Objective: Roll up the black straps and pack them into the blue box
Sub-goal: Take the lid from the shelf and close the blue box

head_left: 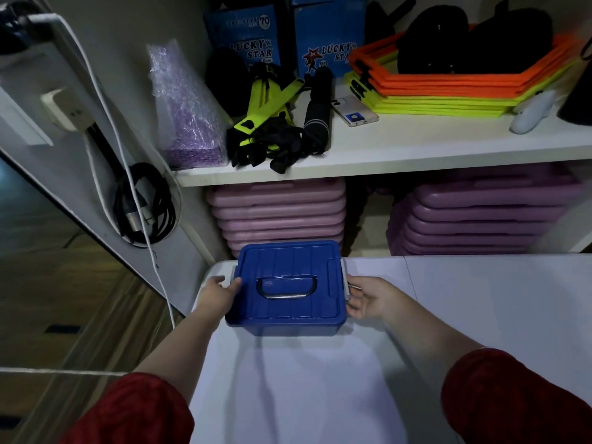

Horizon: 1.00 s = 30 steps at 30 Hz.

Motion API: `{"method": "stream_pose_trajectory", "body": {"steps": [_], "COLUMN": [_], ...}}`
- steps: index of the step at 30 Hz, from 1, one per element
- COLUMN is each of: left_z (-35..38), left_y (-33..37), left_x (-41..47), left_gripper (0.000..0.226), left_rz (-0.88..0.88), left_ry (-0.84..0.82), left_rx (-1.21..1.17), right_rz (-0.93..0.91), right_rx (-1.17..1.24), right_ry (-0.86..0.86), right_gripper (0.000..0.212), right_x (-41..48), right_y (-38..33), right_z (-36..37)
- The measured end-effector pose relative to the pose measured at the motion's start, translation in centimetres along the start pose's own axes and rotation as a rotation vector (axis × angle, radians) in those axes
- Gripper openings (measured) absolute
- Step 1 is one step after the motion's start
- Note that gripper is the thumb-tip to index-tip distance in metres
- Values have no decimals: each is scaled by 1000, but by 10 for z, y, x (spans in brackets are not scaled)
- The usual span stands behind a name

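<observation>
Near the far left corner of the white table (464,315) sits the blue box (286,285), lid on, its handle folded flat on top. From the head view, the left hand (217,294) rests against the box's left side, fingers loosely curled at the grey latch, thumb on the lid's edge. At the opposite side the right hand (368,298) is half open, fingers touching the right latch. So the box lies directly between the two hands. On the white shelf (400,152) beyond, well apart from the hands, lie tangled black straps (272,145) with yellow-green webbing, beside a folded black umbrella (317,110).
</observation>
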<state>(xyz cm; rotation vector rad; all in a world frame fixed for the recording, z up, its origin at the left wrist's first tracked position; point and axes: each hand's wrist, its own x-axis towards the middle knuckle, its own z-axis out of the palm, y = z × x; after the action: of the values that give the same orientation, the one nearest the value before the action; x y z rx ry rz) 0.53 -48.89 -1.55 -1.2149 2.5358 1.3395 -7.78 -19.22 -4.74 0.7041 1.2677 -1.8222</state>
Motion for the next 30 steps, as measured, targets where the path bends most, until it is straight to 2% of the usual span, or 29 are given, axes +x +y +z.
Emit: {"method": "stream_pose_trajectory", "body": {"steps": [2,5,9,15,19,22,24,27,30], "left_z": [-3,0,1,-10,-16,-16,-13,-10,-12], "left_y": [-9,-19,-24,-26,-31,-33,-29,-19,-17], "left_x": [11,26,38,52,61,64,63,58,52], "left_gripper": [68,47,33,31,37,28,21,23,28], "left_rz": [-120,-148,-142,-154,-153,-125,-98,-55,-48], "left_ry": [-136,-286,-353,-448,-551,-540,-475,-354,-284], "left_rx": [-126,-210,-317,-361,-380,-371,-298,-130,-115], "right_rz": [-4,-9,-24,-51,-78,-105,-101,-97,-89], "right_rx": [33,46,65,69,100,60,26,8,10], "right_ry": [-15,-11,-9,29,24,41,55,59,66], "right_gripper": [13,21,29,27,18,24,25,22,15], "right_x": [1,2,4,8,5,6,7,6,2], "right_y": [3,7,9,10,13,11,10,8,8], "right_z": [0,1,5,12,17,17,19,20,23]}}
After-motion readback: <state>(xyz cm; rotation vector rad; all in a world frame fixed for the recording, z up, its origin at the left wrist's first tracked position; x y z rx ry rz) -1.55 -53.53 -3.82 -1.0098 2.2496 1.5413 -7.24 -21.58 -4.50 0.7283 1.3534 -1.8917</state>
